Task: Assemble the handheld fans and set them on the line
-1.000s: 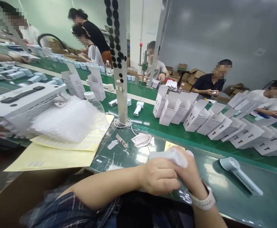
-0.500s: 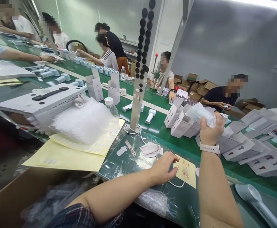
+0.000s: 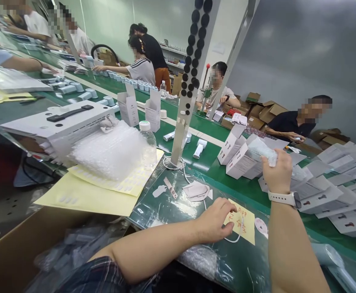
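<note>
My right hand [image 3: 278,171], with a white watch on its wrist, grips a bubble-wrapped item [image 3: 260,150]. One end of that bundle is at the open top of a white box [image 3: 240,163] on the green belt; how far it reaches inside is hidden. My left hand [image 3: 217,221] holds nothing, its fingers apart and slightly bent, beside a yellow note [image 3: 245,228] with red handwriting. A white cable [image 3: 234,240] runs near those fingers. Below the left forearm lies a piece of bubble wrap [image 3: 198,260].
Several open white boxes [image 3: 346,207] stand at right. A stack of bubble bags [image 3: 107,148], a bottle [image 3: 149,146] and yellow sticker sheets [image 3: 95,195] lie left of a metal post [image 3: 181,138]. A pale blue handheld device [image 3: 333,260] lies at lower right. Co-workers sit across the belt.
The bubble-wrapped item in my right hand has gone lower, toward the white box's opening. My left hand stays by the note. The view has shifted slightly.
</note>
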A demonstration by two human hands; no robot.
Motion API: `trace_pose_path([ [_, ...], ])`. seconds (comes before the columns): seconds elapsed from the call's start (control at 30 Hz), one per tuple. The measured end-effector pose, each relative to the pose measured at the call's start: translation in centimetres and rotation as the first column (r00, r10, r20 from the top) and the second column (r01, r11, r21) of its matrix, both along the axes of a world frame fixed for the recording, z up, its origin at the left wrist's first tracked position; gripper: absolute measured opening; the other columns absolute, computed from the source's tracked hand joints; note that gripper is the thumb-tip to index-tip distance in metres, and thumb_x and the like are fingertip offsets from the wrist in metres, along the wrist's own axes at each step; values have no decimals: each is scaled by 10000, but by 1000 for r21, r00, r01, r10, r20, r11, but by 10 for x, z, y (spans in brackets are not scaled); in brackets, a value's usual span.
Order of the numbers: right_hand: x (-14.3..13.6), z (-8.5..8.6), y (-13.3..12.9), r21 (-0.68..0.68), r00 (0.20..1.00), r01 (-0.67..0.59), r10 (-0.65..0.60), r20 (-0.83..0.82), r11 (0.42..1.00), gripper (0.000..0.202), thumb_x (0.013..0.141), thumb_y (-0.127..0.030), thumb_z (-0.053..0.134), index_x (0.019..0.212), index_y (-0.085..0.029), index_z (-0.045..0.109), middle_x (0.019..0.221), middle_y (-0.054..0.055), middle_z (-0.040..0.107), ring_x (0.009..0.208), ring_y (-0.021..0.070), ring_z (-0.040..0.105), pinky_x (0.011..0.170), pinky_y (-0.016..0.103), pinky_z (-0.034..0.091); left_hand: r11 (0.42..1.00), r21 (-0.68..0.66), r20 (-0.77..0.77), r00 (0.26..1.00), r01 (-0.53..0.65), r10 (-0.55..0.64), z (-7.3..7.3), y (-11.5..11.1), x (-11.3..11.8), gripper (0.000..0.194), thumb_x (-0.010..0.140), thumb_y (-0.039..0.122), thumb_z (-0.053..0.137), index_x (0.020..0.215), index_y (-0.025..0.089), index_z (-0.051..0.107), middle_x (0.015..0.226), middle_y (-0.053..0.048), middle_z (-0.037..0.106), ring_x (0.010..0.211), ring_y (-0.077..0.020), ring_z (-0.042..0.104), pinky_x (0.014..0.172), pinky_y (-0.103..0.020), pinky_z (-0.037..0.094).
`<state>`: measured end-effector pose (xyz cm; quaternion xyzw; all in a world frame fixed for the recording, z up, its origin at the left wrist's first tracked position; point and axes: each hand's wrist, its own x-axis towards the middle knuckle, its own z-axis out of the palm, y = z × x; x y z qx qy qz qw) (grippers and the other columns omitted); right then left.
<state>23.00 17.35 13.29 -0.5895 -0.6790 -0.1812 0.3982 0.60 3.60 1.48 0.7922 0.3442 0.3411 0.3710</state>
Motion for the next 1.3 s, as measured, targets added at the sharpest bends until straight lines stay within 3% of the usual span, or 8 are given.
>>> trace_pose_path([
  [0.17, 1, 25, 2, -181, 998, 66, -68, -5, 981, 439, 901, -332, 574, 1297, -141, 558, 1312, 233, 619, 1284, 395, 535, 1070, 539, 459, 1000, -1, -12, 1000, 3, -3, -1, 0, 1, 363, 877, 199, 630, 1227, 225, 538, 1331, -117, 585, 1274, -273, 518, 1123, -477, 495],
  [0.27, 1, 51, 8, -342, 995, 101, -99, 23, 934, 395, 896, -279, 641, 1264, -140, 598, 1200, 200, 678, 1171, 369, 622, 1018, 494, 481, 1000, 3, -35, 999, 20, -19, -2, -1, 2, 383, 869, 192, 634, 1238, 216, 537, 1343, -123, 581, 1274, -278, 515, 1128, -484, 492],
  [0.4, 0, 88, 29, -591, 982, 184, -172, 76, 785, 224, 954, -270, 704, 1128, -132, 670, 777, 42, 682, 728, 220, 676, 813, 416, 538, 1000, -2, -50, 999, 22, -22, -4, 1, 2, 390, 868, 192, 631, 1247, 213, 541, 1337, -128, 579, 1273, -289, 514, 1115, -490, 499],
  [0.53, -7, 106, 59, -726, 960, 271, -230, 159, 632, 251, 1062, -340, 630, 961, -117, 686, 768, -17, 651, 644, 107, 642, 697, 292, 563, 1000, 10, -29, 999, -19, 19, -6, 5, 0, 392, 864, 172, 630, 1245, 199, 543, 1345, -138, 583, 1293, -292, 513, 1137, -494, 484],
  [0.67, -19, 107, 82, -747, 948, 313, -237, 211, 586, 232, 1057, -338, 657, 986, -120, 695, 874, 7, 695, 742, 121, 684, 724, 294, 599, 999, 19, -17, 999, -44, 45, -7, 8, 0, 388, 856, 159, 635, 1233, 195, 551, 1347, -139, 590, 1311, -294, 511, 1155, -496, 472],
  [0.87, -23, 103, 97, -695, 933, 360, -239, 270, 622, 234, 952, -325, 781, 1021, -111, 716, 1023, 80, 742, 943, 204, 723, 879, 396, 604, 998, 20, -48, 997, -67, 68, -8, 9, 1, 393, 845, 159, 638, 1228, 193, 557, 1339, -136, 584, 1301, -294, 517, 1170, -497, 459],
  [1.17, -19, 44, 78, -624, 903, 430, -322, 285, 653, 413, 1042, -479, 647, 1291, -150, 661, 1226, 110, 707, 1046, 232, 711, 927, 442, 606, 994, 25, -86, 991, -105, 106, -7, 12, 0, 386, 829, 161, 647, 1203, 207, 562, 1324, -126, 581, 1267, -289, 520, 1150, -488, 475],
  [1.3, -9, 48, 82, -586, 910, 415, -295, 293, 696, 464, 1055, -555, 588, 1255, -144, 670, 1143, 105, 724, 978, 219, 715, 892, 422, 600, 996, 14, -135, 987, -87, 88, -10, 15, 1, 377, 836, 176, 657, 1203, 206, 573, 1338, -131, 572, 1285, -288, 516, 1157, -468, 475],
])
